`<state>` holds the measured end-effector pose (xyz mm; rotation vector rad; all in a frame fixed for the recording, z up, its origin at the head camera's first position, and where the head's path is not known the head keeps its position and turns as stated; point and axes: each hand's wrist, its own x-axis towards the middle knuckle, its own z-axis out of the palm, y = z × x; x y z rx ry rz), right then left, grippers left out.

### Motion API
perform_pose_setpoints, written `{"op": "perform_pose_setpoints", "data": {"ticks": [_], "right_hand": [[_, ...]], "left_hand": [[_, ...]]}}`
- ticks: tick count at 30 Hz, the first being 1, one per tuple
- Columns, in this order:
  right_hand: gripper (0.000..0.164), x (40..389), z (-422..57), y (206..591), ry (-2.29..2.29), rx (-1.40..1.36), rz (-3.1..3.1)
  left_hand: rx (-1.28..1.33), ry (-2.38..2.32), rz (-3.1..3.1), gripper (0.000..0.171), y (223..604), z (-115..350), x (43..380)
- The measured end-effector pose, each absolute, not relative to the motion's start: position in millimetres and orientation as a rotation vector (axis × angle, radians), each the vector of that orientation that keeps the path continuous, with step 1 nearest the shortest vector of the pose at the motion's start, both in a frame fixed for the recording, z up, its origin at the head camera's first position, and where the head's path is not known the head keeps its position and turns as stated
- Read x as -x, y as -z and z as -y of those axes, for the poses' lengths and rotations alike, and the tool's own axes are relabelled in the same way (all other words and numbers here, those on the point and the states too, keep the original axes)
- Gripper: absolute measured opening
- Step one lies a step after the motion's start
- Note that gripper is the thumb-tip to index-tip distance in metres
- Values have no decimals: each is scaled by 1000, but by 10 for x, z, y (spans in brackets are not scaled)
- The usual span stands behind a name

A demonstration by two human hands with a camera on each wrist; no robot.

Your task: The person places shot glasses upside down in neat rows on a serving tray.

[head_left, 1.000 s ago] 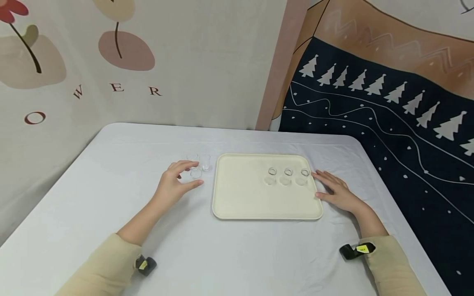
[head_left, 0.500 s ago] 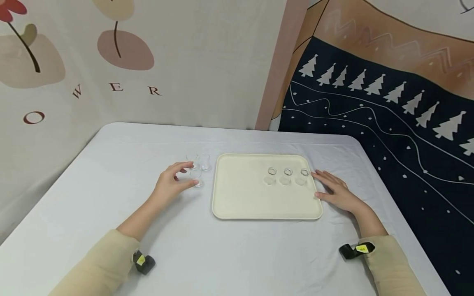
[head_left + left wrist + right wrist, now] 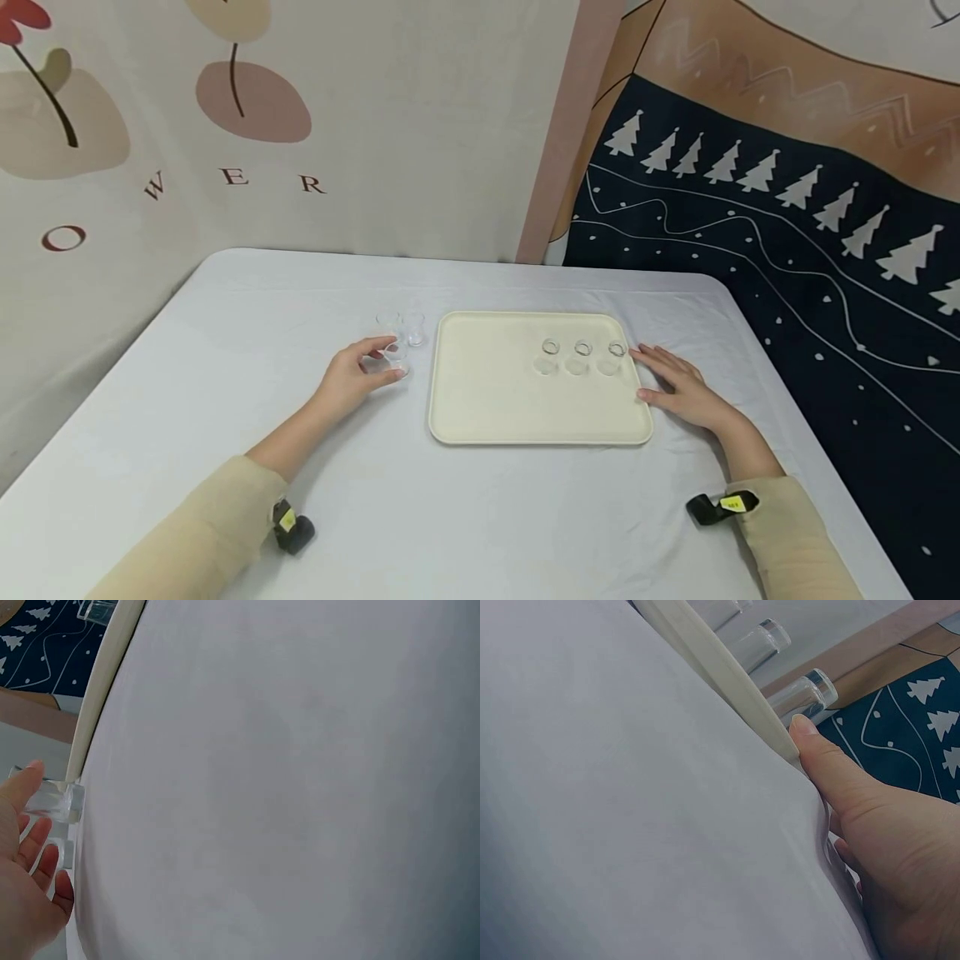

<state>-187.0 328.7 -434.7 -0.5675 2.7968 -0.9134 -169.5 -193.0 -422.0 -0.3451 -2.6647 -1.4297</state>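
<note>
My left hand (image 3: 351, 377) grips a clear shot glass (image 3: 395, 357) on the white table, thumb on the near side, fingers on the far side. In the left wrist view this shot glass (image 3: 64, 801) has its thick base toward the cloth, so it looks upright. Just behind it stand another two glasses, one of them a shot glass (image 3: 415, 330) nearer the tray. My right hand (image 3: 684, 390) rests at the right edge of a cream tray (image 3: 487, 408), fingers extended, thumb touching the rim. Three shot glasses, the middle one (image 3: 578, 358) among them, stand in a row on the tray.
In the right wrist view the tray's shot glass (image 3: 806, 696) nearest my thumb has its thick base upward. The white tablecloth (image 3: 480, 517) extends around the tray. A patterned cloth (image 3: 750, 225) hangs behind the right side, and a pale printed curtain (image 3: 420, 125) behind the left.
My left hand drew back slightly, then came forward again, and its thumb and fingers closed around the near shot glass. The right hand and the tray keep their places.
</note>
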Motion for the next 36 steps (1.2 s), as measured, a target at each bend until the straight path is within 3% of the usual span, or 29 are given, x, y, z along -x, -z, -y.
{"op": "perform_pose_setpoints", "data": {"ticks": [11,21,36], "right_hand": [[69,1864,-3290,4339,906,567,-2802],[69,1855,-3293,4332,914,576,-2804],[67,1827,-3262,4304,916,584,-2799]], "left_hand": [[293,1406,2662,51,4296,1913,1718],[254,1326,2719,32,4351,1878,1724],[237,1353,2711,33,4326,1900,1697]]}}
